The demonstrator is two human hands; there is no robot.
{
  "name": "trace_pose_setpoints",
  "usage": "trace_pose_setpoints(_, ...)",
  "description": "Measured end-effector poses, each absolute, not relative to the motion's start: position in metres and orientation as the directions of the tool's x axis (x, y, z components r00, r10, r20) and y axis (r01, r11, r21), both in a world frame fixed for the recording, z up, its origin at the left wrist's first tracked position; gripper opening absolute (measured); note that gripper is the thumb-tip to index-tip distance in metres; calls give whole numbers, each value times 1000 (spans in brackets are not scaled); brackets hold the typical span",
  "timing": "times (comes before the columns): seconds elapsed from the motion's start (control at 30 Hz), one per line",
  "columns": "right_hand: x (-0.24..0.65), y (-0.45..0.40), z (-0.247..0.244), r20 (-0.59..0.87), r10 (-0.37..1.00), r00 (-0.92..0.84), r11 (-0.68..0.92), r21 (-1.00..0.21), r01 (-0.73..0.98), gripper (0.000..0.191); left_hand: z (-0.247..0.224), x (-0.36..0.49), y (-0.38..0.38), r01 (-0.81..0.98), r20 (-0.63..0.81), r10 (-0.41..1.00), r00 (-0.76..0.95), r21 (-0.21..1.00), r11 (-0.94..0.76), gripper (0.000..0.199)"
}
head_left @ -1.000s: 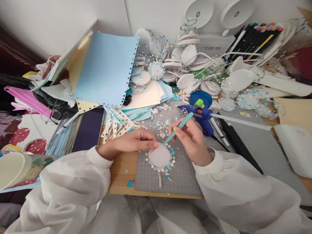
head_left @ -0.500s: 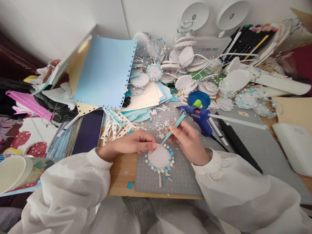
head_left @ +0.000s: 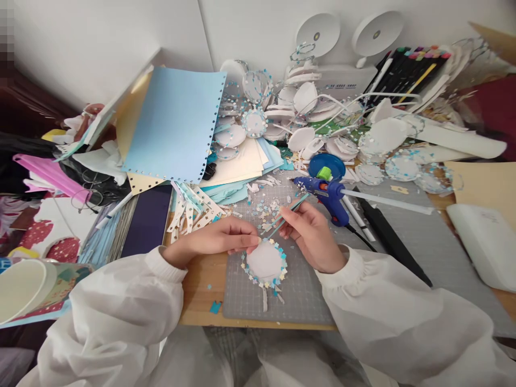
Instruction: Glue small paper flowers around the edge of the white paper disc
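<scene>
Two grips are engaged: the left hand (head_left: 229,236) pinches the upper left edge of the white disc (head_left: 266,260), over the near part of the cutting mat (head_left: 302,303), and the right hand (head_left: 310,234) holds the tweezers (head_left: 277,228), tips close to the disc's top edge; whether they touch it cannot be told. Caution: a slack left grip could let the disc turn, pulling the ring of paper flowers (head_left: 264,283) around it out of line. Excess pressure at the tips could bend or detach a flower. A careless sweep could scatter the loose paper pieces (head_left: 269,208) beyond the hands, or knock the glue gun (head_left: 334,197); whether it is hot cannot be seen. Count: discs at the hands, one; tweezers, one pair; glue guns, one; lamp heads (head_left: 318,35), two; cups (head_left: 46,279) at left, one; flowers and loose pieces, too small to count reliably.
</scene>
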State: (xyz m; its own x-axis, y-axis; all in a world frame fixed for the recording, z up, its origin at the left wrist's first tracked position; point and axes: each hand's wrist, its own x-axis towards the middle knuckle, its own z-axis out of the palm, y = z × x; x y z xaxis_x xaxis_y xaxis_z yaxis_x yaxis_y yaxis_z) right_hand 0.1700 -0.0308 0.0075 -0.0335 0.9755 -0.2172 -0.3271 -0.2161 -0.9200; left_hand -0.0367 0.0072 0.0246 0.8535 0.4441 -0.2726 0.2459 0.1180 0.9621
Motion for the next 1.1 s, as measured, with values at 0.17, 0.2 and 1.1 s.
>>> trace_pose_setpoints(0.17,169,-32,11,-281,958,-55,-281,-885,-372,34,27,-37,8,232,-279,436,856,960,160,36)
trace_pose_setpoints(0.2,169,-32,11,-292,955,-59,-292,-878,-379,34,28,-36,8,232,-283,436,854,958,168,36)
trace_pose_setpoints(1.1,170,-31,13,-320,936,-144,-351,-837,-420,33,22,-34,3,237,-194,543,817,972,-8,40)
